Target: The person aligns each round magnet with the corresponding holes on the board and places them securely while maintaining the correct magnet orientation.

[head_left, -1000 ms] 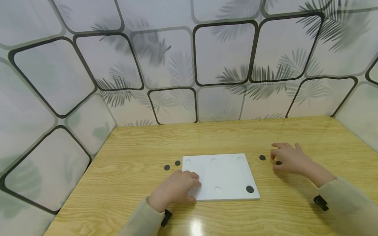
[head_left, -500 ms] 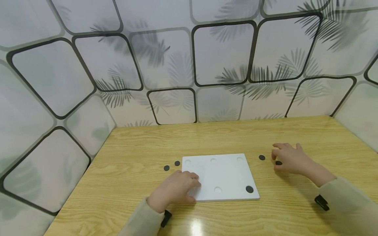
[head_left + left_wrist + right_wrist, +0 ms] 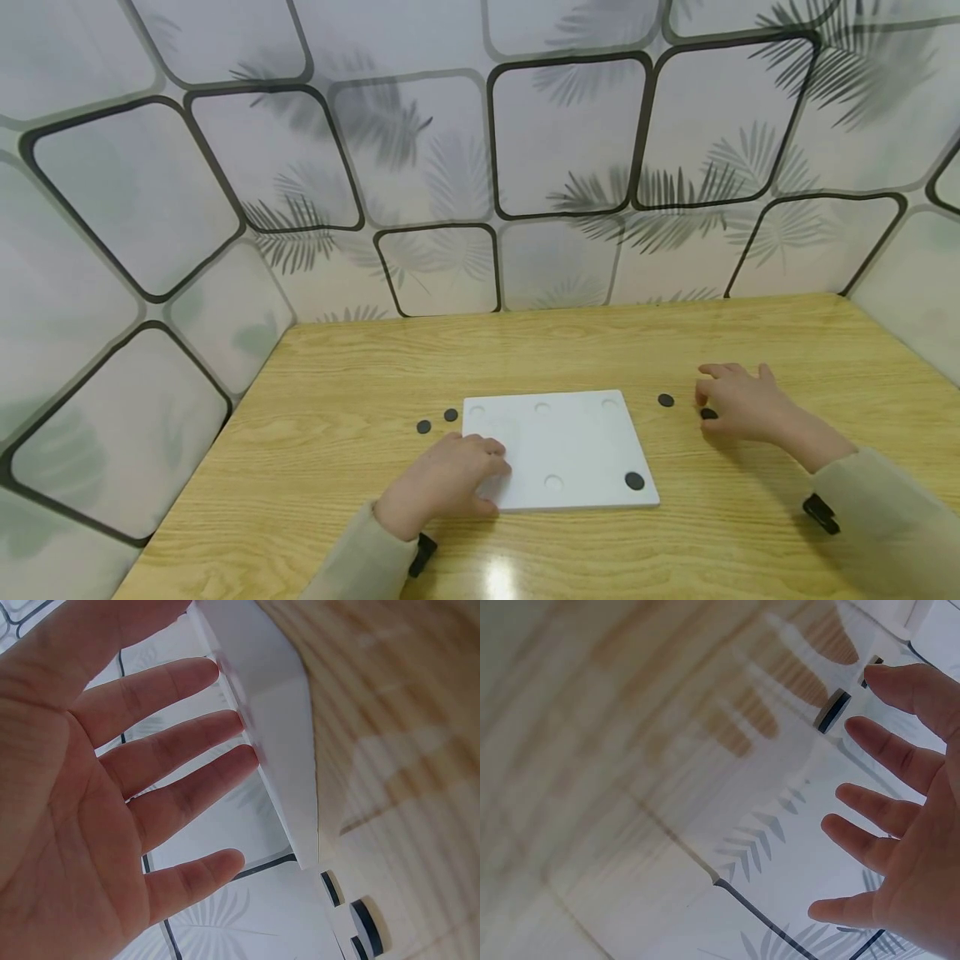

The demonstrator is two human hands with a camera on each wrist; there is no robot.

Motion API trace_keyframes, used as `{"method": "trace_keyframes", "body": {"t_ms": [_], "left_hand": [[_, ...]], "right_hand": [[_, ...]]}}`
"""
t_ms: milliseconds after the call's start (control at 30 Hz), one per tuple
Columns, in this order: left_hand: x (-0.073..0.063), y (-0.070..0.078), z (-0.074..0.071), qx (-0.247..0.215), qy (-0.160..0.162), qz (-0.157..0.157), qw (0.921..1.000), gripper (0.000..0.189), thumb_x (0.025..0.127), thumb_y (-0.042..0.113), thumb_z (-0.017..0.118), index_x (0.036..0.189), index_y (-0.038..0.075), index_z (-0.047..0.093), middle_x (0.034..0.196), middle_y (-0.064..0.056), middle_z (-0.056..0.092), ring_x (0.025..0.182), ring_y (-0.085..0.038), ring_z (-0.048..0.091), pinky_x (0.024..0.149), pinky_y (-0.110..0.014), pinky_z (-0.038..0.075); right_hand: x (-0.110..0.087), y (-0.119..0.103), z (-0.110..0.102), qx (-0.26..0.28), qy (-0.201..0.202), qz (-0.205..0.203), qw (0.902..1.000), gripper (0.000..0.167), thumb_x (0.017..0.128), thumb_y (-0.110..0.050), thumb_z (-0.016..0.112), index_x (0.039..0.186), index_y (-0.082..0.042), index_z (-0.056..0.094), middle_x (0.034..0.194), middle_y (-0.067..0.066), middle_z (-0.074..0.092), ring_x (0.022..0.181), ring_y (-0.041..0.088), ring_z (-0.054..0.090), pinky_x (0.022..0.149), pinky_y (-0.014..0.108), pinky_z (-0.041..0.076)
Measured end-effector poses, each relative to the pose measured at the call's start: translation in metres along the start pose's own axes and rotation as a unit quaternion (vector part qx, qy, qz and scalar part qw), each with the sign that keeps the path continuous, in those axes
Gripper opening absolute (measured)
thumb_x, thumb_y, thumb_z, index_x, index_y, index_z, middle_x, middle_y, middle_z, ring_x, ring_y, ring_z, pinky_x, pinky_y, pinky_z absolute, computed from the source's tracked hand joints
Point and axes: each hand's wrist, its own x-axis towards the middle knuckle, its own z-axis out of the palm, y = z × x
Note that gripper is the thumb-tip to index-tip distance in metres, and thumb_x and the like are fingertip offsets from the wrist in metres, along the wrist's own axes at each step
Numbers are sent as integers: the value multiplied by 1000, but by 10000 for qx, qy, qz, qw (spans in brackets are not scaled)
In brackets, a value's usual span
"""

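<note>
A white board (image 3: 566,446) with shallow round recesses lies on the table. A black disc (image 3: 634,481) sits in its near right corner. My left hand (image 3: 448,479) rests on the board's left side, its fingertips on the top face and the thumb by the near edge; in the left wrist view its fingers (image 3: 176,735) are extended. My right hand (image 3: 746,406) hovers low on the right, fingers spread. Between its thumb and index finger shows a black disc (image 3: 708,413), which in the right wrist view lies on the table, apart from the fingers (image 3: 889,754).
Another black disc (image 3: 666,401) lies between the board and the right hand. Two more, a nearer disc (image 3: 423,427) and a farther disc (image 3: 451,414), lie left of the board. A patterned cloth wall (image 3: 570,133) borders the wooden table (image 3: 360,367) at the back and sides.
The right hand has shifted slightly to the right, and the disc by its thumb stays in place. The left hand and the board have not moved.
</note>
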Motion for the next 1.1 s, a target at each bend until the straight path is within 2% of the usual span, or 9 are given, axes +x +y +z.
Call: {"method": "trace_keyframes", "body": {"t_ms": [500, 1100], "left_hand": [[1, 0, 0, 63, 28, 50, 10000, 37, 68, 34, 73, 101, 20, 67, 110, 3, 58, 97, -12, 54, 76, -31, 43], [1, 0, 1, 81, 15, 19, 10000, 37, 68, 34, 73, 101, 20, 67, 110, 3, 58, 96, -13, 54, 76, -31, 43]], "right_hand": [[-1, 7, 0, -56, -161, 77, 9998, 15, 68, -24, 72, 77, -19, 61, 119, 30, 43, 105, 49, 37, 75, 74, 15], [0, 6, 1, 8, -200, 95, 9998, 14, 67, -19, 71, 72, -17, 58, 117, 31, 44, 102, 49, 38, 73, 74, 16]]}}
